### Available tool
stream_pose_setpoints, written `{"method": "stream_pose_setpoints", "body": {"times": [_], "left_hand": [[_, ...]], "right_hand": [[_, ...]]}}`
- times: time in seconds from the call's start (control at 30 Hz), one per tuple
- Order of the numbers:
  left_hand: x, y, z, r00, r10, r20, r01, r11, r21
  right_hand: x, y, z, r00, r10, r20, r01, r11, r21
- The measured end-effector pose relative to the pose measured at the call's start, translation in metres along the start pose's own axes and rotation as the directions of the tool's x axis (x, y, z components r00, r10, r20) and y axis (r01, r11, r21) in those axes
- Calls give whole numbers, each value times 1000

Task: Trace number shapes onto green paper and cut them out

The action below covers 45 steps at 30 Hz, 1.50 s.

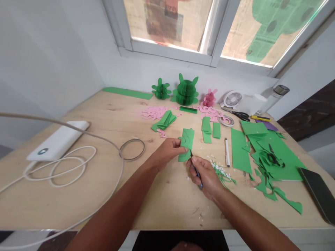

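A strip of green paper [187,136] with curved pencil-like lines on it is pinched between the thumb and fingers of my left hand [170,150]. From the right, my right hand [203,173] closes around a slim dark cutting tool [196,170], most likely a craft knife, though my fingers cover much of it. Its tip meets the paper's lower right edge, close to my left thumb. Right of my hand lie small green and white paper scraps [222,170] and a white pen [227,153]. Folded green strips [206,129] rest just beyond.
Paper figures, green [186,92] and pink [209,97], stand along the wall beside a small fan [232,99]. Pink cutouts [154,112] lie before them. Scissors [274,159] rest on green sheets [285,153] near a dark phone [318,191]. A white power bank [59,139] with looped cable sits left.
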State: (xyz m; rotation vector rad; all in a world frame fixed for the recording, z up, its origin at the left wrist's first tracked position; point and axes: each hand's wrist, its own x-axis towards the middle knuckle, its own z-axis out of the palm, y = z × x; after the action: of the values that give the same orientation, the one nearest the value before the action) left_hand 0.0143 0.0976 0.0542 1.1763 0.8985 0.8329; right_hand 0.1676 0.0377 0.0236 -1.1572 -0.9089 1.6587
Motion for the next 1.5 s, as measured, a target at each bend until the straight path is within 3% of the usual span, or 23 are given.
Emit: {"method": "stream_pose_setpoints", "body": {"times": [0.63,1.0,1.5], "left_hand": [[1,-1,0,1000,0,8,0,1000,5],[-2,3,-3,996,19,82,-23,998,50],[-3,4,-3,994,18,104,-28,994,101]], "right_hand": [[1,2,0,1000,-4,-5,4,1000,4],[-1,-2,2,1000,-17,-5,17,999,-51],[-1,-2,1,1000,-21,3,21,997,-76]]}}
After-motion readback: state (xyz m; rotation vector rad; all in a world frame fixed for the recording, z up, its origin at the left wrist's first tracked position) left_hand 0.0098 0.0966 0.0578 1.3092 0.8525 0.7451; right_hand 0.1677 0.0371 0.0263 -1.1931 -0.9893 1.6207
